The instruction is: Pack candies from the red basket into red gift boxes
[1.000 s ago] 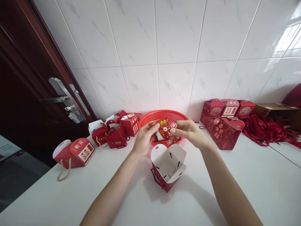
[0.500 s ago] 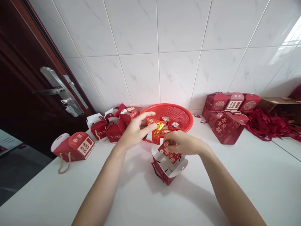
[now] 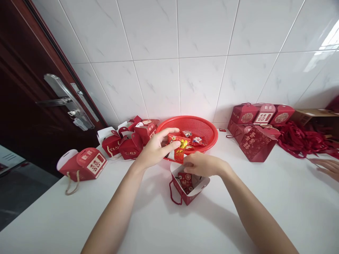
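My left hand (image 3: 159,146) holds a shiny red and gold packet (image 3: 181,145) between thumb and fingers, over the near left rim of a red mesh basket (image 3: 213,139). Several wrapped sweets (image 3: 197,141) lie in that basket. Just in front of it stands an open red box (image 3: 188,198) with a white inside and a dark red cord handle. My right hand (image 3: 202,164) reaches into the box's mouth with curled fingers, its fingertips partly hidden. A red patterned packet (image 3: 185,180) is inside the box, beneath my right fingers.
Red gift boxes (image 3: 131,144) cluster at the back left, with a closed one (image 3: 86,164) nearer. More boxes (image 3: 256,139) and a heap of red ribbon (image 3: 302,139) are at the right. Another person's hand (image 3: 328,167) rests at the right edge.
The red patterned packet has gone down into the box, and my right hand has lowered slightly left. The box has shifted a little. Another person's hand has appeared at the right.
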`<action>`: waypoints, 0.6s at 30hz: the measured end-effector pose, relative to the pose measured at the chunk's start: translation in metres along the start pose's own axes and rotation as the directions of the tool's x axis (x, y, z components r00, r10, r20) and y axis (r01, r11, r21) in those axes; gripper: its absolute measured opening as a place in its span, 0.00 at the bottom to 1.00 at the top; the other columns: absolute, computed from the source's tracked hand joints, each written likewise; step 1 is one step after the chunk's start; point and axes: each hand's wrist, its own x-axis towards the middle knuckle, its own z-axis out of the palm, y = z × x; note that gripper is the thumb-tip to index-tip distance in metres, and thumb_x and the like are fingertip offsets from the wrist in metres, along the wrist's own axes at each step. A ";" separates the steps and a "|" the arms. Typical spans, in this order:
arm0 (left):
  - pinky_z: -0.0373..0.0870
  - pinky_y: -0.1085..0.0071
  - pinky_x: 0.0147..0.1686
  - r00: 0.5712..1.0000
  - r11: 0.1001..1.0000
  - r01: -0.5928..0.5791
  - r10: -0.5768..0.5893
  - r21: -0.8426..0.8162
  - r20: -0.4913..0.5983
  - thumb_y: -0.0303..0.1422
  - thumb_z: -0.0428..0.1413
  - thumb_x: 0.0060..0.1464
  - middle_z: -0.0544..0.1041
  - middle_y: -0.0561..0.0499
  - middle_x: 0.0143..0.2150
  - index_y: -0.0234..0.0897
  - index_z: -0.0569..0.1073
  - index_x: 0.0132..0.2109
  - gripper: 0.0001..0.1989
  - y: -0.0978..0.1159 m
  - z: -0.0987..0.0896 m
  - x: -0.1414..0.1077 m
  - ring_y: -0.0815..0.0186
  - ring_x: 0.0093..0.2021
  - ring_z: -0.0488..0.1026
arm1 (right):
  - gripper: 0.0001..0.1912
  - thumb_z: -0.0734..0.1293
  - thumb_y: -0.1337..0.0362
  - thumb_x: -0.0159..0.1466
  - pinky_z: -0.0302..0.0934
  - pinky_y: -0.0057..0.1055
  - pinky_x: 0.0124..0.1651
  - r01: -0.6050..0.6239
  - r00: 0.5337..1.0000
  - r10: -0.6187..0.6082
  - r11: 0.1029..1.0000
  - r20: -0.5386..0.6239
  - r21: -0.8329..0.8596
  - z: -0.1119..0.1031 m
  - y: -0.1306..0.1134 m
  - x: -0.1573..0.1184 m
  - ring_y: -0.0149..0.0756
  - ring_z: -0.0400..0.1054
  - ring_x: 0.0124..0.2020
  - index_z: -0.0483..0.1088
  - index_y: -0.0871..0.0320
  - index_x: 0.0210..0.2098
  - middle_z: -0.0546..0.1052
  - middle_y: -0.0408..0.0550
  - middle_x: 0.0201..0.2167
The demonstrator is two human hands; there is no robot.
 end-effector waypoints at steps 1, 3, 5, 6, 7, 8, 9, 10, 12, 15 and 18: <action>0.73 0.68 0.39 1.000 1.000 0.008 -0.008 0.024 0.028 0.40 0.63 0.53 0.79 0.48 0.47 0.41 0.76 0.54 0.22 0.001 0.001 0.000 0.60 0.41 0.75 | 0.04 0.67 0.65 0.61 0.55 0.30 0.28 -0.006 1.000 0.006 1.000 -0.009 0.025 -0.009 -0.001 -0.006 0.35 0.66 0.26 0.74 0.55 0.31 0.76 0.47 0.28; 0.73 0.67 0.40 0.996 0.999 0.017 -0.021 0.047 0.089 0.41 0.61 0.56 0.78 0.48 0.48 0.41 0.74 0.56 0.22 0.002 0.005 -0.001 0.61 0.42 0.76 | 0.07 0.66 0.62 0.63 0.60 0.31 0.32 0.007 1.000 -0.007 0.997 0.007 0.083 -0.025 -0.002 -0.017 0.38 0.70 0.32 0.73 0.56 0.39 0.78 0.49 0.35; 0.74 0.66 0.43 0.990 0.999 0.011 -0.015 0.034 0.137 0.40 0.60 0.57 0.77 0.48 0.52 0.41 0.72 0.57 0.21 0.003 0.009 -0.003 0.60 0.45 0.76 | 0.10 0.66 0.59 0.64 0.63 0.32 0.36 0.022 1.000 -0.022 0.991 -0.003 0.136 -0.037 -0.002 -0.027 0.39 0.71 0.36 0.71 0.57 0.42 0.78 0.49 0.37; 0.74 0.66 0.44 0.989 1.000 0.006 -0.008 0.015 0.149 0.40 0.60 0.57 0.75 0.47 0.54 0.41 0.72 0.56 0.20 0.004 0.012 -0.003 0.59 0.47 0.76 | 0.11 0.67 0.58 0.64 0.64 0.32 0.36 0.033 0.999 -0.030 0.987 -0.022 0.158 -0.041 -0.002 -0.031 0.39 0.72 0.37 0.71 0.57 0.42 0.78 0.50 0.38; 0.74 0.66 0.44 0.987 1.000 0.009 -0.007 -0.010 0.160 0.39 0.60 0.56 0.74 0.47 0.56 0.41 0.72 0.54 0.20 0.004 0.015 -0.004 0.59 0.49 0.75 | 0.12 0.67 0.56 0.64 0.64 0.32 0.36 0.052 0.998 -0.045 0.981 -0.041 0.186 -0.044 -0.001 -0.034 0.39 0.72 0.37 0.71 0.57 0.42 0.78 0.50 0.38; 0.74 0.67 0.43 0.985 0.999 0.021 -0.014 -0.038 0.172 0.38 0.61 0.56 0.74 0.46 0.56 0.41 0.71 0.53 0.19 0.004 0.018 -0.004 0.59 0.49 0.75 | 0.14 0.68 0.54 0.64 0.65 0.32 0.36 0.074 0.996 -0.061 0.972 -0.061 0.223 -0.046 -0.001 -0.036 0.39 0.72 0.37 0.70 0.58 0.42 0.78 0.49 0.38; 0.75 0.67 0.43 0.983 0.997 0.038 -0.024 -0.070 0.184 0.38 0.61 0.55 0.73 0.46 0.56 0.40 0.70 0.53 0.19 0.004 0.021 -0.005 0.59 0.49 0.76 | 0.15 0.68 0.53 0.64 0.66 0.32 0.36 0.095 0.994 -0.075 0.958 -0.084 0.270 -0.047 -0.001 -0.038 0.38 0.72 0.36 0.70 0.58 0.42 0.78 0.49 0.38; 0.75 0.67 0.42 0.980 0.994 0.054 -0.034 -0.098 0.195 0.37 0.62 0.54 0.74 0.45 0.55 0.40 0.69 0.52 0.19 0.004 0.024 -0.005 0.59 0.48 0.76 | 0.16 0.67 0.52 0.64 0.67 0.32 0.35 0.110 0.991 -0.079 0.941 -0.108 0.321 -0.048 -0.002 -0.038 0.36 0.72 0.34 0.70 0.57 0.43 0.78 0.48 0.37; 0.75 0.67 0.42 0.977 0.988 0.076 -0.046 -0.138 0.210 0.36 0.63 0.53 0.75 0.46 0.52 0.40 0.67 0.52 0.21 0.003 0.028 -0.006 0.60 0.47 0.77 | 0.16 0.66 0.51 0.65 0.67 0.31 0.33 0.124 0.984 -0.061 0.907 -0.165 0.402 -0.047 -0.002 -0.037 0.34 0.72 0.31 0.69 0.57 0.44 0.77 0.47 0.34; 0.76 0.66 0.41 0.974 0.982 0.096 -0.060 -0.160 0.216 0.35 0.63 0.53 0.75 0.47 0.50 0.41 0.66 0.52 0.22 0.003 0.031 -0.006 0.62 0.44 0.78 | 0.13 0.65 0.54 0.66 0.64 0.29 0.29 0.137 0.972 -0.041 0.899 -0.230 0.417 -0.046 -0.003 -0.034 0.32 0.70 0.28 0.69 0.58 0.36 0.75 0.45 0.30; 0.76 0.65 0.43 0.973 0.981 0.089 -0.049 -0.171 0.227 0.36 0.63 0.53 0.73 0.46 0.54 0.42 0.65 0.54 0.23 0.002 0.030 -0.006 0.62 0.46 0.77 | 0.12 0.65 0.57 0.65 0.63 0.28 0.28 0.168 0.962 -0.060 0.898 -0.266 0.406 -0.045 -0.002 -0.031 0.31 0.69 0.26 0.68 0.59 0.31 0.73 0.44 0.27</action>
